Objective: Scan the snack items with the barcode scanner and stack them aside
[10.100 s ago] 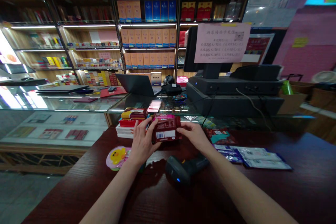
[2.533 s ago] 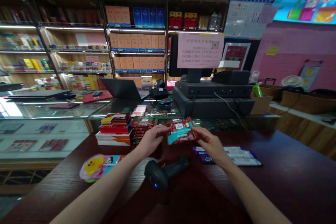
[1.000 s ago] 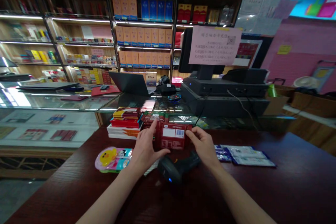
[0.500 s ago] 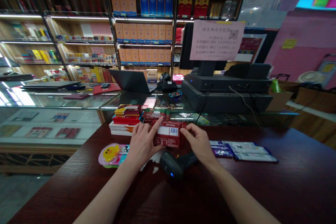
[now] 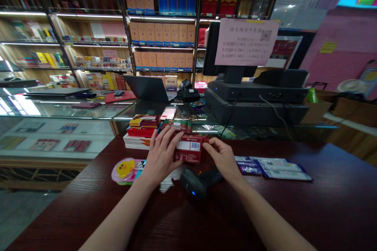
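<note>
Both hands hold one red snack packet (image 5: 190,148) over the dark wooden counter (image 5: 324,211), its white barcode label turned toward me. My left hand (image 5: 160,156) grips the packet's left edge and my right hand (image 5: 222,158) pinches its right edge. Just below the packet a black barcode scanner (image 5: 196,181) lies on the counter with a small blue light showing. Behind the packet sits a short pile of similar red packets (image 5: 176,126), and left of that a stack of flat boxes (image 5: 141,128).
A pink packet with a yellow duck (image 5: 127,168) lies left of my left hand. Blue and white sachets (image 5: 272,164) lie to the right. A till with a monitor (image 5: 253,98) stands behind a glass display case (image 5: 73,125). Stocked shelves (image 5: 161,35) fill the back wall.
Earlier I held a packet showing its red and teal front. Since a second ago the packet with its barcode side toward me has sunk slightly toward the scanner; both hands keep their grip.
</note>
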The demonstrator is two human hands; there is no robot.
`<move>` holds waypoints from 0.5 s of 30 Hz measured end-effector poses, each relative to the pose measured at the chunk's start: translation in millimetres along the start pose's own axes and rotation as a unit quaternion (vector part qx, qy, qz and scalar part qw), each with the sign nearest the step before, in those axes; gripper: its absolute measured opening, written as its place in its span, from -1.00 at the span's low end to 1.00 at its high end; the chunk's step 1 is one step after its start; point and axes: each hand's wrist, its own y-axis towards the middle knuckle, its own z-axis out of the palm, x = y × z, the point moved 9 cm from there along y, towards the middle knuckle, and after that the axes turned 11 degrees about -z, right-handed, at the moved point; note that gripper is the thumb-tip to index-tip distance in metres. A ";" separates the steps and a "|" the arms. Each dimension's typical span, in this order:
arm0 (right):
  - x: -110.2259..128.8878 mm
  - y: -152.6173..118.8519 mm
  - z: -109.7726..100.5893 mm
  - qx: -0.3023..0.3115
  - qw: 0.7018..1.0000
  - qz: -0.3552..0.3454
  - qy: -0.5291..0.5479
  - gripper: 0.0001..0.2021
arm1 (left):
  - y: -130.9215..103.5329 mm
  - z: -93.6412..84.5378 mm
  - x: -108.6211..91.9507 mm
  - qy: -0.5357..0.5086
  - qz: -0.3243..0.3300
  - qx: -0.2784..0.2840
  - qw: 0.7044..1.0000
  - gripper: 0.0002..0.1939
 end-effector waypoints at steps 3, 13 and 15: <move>-1.4 0.3 3.2 0.023 1.000 0.000 -0.004 -0.73 | -0.1 0.0 2.6 0.002 0.007 0.002 1.000 -0.08; -5.6 -15.7 -3.3 0.255 0.958 -0.001 -0.133 -0.59 | 1.9 -6.5 25.1 0.019 -0.016 -0.032 0.999 -0.11; -8.5 -29.9 0.7 0.346 0.923 0.002 -0.170 -0.49 | 2.3 -9.2 28.3 0.023 -0.021 -0.042 0.999 -0.13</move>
